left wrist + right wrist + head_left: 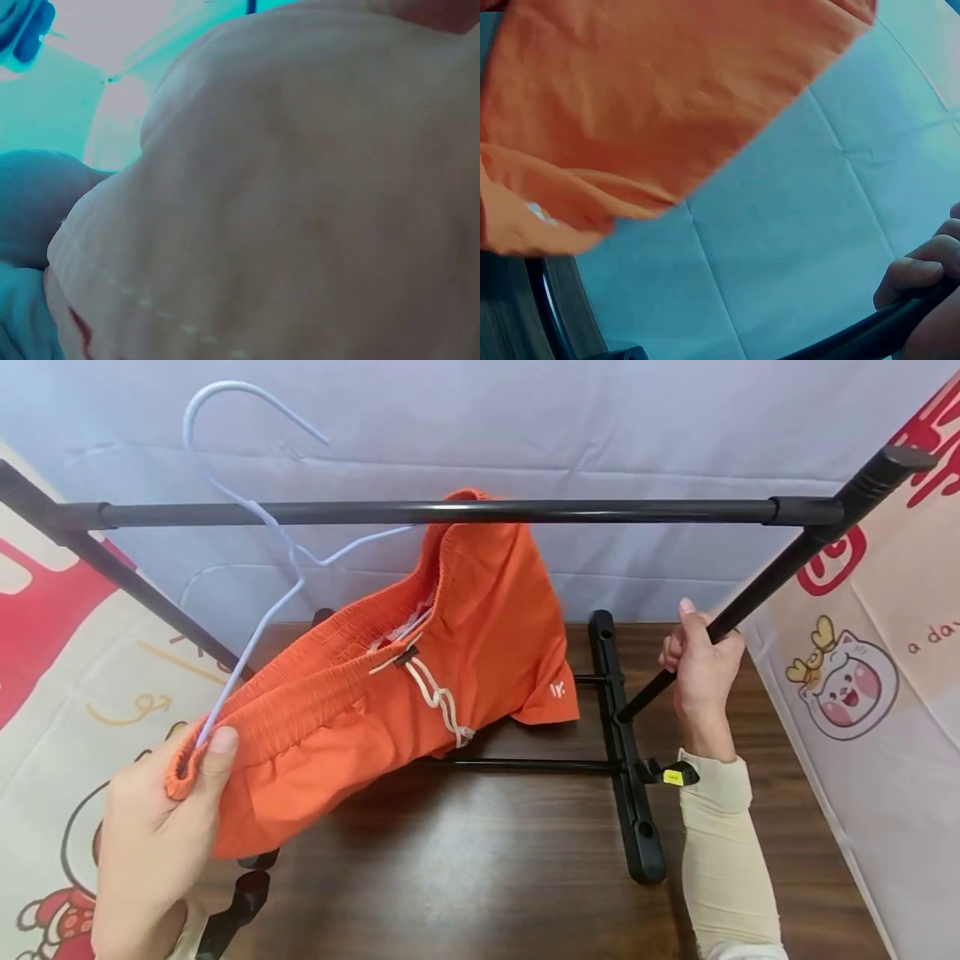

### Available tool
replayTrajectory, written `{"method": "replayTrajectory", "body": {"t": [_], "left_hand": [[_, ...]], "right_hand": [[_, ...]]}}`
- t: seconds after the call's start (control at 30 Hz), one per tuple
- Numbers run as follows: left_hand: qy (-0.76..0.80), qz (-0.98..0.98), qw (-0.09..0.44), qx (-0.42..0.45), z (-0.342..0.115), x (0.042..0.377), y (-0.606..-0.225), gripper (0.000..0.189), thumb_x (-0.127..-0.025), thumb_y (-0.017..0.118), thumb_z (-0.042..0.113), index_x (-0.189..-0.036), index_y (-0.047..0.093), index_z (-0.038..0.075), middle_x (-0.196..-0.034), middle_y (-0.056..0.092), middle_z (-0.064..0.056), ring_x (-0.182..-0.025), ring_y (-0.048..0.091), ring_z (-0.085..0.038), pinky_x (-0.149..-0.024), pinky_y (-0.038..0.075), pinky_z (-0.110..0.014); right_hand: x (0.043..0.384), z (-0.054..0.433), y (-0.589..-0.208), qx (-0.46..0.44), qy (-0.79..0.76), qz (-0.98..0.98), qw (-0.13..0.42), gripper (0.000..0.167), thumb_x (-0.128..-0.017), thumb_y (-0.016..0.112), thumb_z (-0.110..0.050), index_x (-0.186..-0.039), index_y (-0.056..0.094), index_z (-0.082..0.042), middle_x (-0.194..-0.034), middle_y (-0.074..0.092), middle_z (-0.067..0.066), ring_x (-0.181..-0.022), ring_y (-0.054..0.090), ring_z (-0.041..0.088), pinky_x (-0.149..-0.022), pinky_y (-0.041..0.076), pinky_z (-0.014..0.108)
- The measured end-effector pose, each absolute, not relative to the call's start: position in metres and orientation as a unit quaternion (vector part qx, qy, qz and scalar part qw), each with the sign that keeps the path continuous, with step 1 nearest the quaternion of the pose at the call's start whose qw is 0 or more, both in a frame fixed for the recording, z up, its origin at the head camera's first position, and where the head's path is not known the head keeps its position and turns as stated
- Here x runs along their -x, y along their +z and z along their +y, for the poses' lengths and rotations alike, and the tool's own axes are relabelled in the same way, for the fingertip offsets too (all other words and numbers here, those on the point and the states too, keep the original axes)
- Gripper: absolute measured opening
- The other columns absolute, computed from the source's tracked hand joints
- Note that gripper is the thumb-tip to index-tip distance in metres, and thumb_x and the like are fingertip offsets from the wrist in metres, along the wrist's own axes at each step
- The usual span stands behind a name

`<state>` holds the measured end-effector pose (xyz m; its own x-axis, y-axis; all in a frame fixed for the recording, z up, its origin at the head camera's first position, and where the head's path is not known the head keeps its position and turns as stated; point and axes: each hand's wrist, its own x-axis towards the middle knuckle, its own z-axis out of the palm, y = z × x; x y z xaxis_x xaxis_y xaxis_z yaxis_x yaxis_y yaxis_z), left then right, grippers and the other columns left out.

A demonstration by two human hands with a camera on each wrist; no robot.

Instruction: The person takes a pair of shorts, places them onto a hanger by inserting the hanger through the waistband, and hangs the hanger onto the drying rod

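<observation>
Orange drawstring shorts (495, 610) hang tilted below the rack's black top bar (450, 512), one upper corner reaching behind it. A pale lavender wire hanger (189, 427) runs into their waistband, its hook above the bar and its neck overlapping the bar in the head view. At the lower left, my left hand (153, 835) pinches the waistband's corner together with the hanger's end, thumb on top. My right hand (703, 668) grips the rack's right post (795, 556). The right wrist view shows the shorts (652, 97) close by; pale cloth fills most of the left wrist view.
The rack's black foot (630, 777) stands on the dark wood floor (450, 843), with thin cross rods low down. A pale sheet (660, 427) hangs behind, and printed cartoon panels (847, 685) flank both sides. The left post (150, 581) slopes down beside the shorts.
</observation>
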<state>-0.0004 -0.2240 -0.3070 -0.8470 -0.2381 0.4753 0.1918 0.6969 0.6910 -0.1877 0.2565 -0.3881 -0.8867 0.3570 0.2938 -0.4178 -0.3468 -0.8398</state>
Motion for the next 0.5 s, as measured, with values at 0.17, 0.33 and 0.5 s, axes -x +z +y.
{"method": "replayTrajectory", "body": {"t": [0.17,0.33,0.5], "left_hand": [[-0.357,-0.896,0.254,-0.076,-0.22,0.003,-0.308,0.027,-0.101,0.07,0.023,-0.08,0.063,0.007,-0.062,0.043,0.008,-0.065,0.041,0.003,-0.061,0.031,-0.018],[-0.348,-0.89,0.256,-0.146,-0.232,0.006,-0.32,0.032,-0.102,0.069,0.029,-0.085,0.067,0.002,-0.07,0.056,-0.01,-0.071,0.045,0.01,-0.069,0.034,-0.018],[-0.349,-0.875,0.256,-0.216,-0.245,0.004,-0.325,0.032,-0.103,0.067,0.037,-0.098,0.072,0.005,-0.074,0.058,0.021,-0.077,0.048,0.012,-0.074,0.035,-0.019]], "right_hand": [[0.187,0.257,-0.39,-0.033,0.821,-0.519,0.237,0.058,-0.102,0.067,-0.011,-0.056,0.031,-0.006,-0.048,0.024,-0.001,-0.041,0.013,0.014,-0.045,0.009,0.029],[0.188,0.256,-0.391,-0.037,0.822,-0.517,0.237,0.057,-0.102,0.066,-0.01,-0.057,0.032,-0.006,-0.048,0.025,-0.001,-0.041,0.014,0.014,-0.045,0.009,0.029],[0.188,0.257,-0.392,-0.037,0.822,-0.513,0.245,0.056,-0.102,0.066,-0.009,-0.057,0.032,-0.005,-0.048,0.026,0.0,-0.041,0.014,0.014,-0.045,0.01,0.029]]}}
